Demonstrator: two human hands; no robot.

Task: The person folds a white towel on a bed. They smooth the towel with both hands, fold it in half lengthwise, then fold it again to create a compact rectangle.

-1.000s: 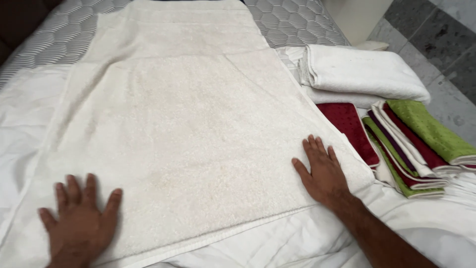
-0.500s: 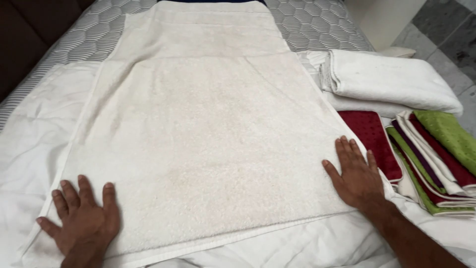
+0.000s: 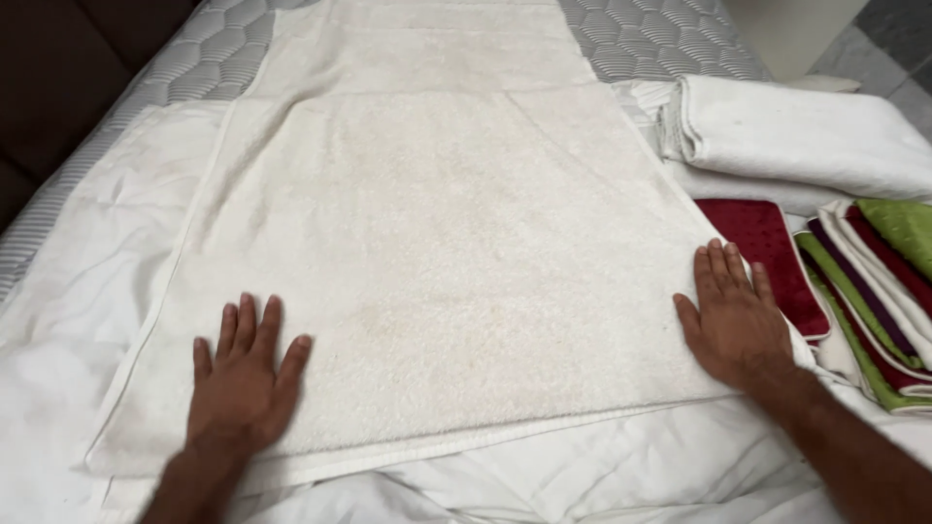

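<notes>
Both hands have slid outward and slightly up the cloth since the earlier frame, and the view has drawn closer. Item: cream towel [image 3: 437,262], spread flat on the bed [image 3: 670,49], folded end lying at 12 o'clock, near hem at 6 o'clock. Item: left hand [image 3: 243,378], open, palm down, fingers spread, pressing the towel at 7 o'clock. Item: right hand [image 3: 735,315], open, palm down, flat on the towel's edge at 4 o'clock. Item: dark red cloth [image 3: 767,257], just beside the right hand. Item: stack of green, maroon and white cloths [image 3: 879,291] at 3 o'clock. Item: folded white towel [image 3: 806,136] at 2 o'clock. Item: rumpled white sheet [image 3: 58,320] beneath.
</notes>
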